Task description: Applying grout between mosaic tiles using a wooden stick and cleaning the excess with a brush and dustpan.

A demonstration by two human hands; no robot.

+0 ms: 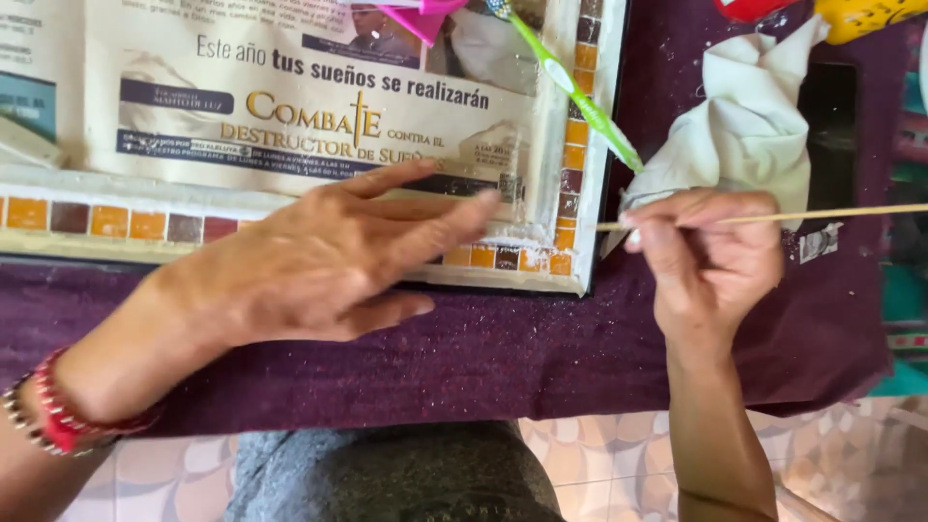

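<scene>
Left hand [338, 256] spread flat, fingers wide, hovering over or resting on the frame's orange-and-brown mosaic tile border [570, 145]; contact unclear. Right hand [710, 256] pinches a thin wooden stick [831, 216], lying level, tip near the frame's corner. Crumpled white cloth [744, 126] just behind, on purple tablecloth [483, 358].
</scene>
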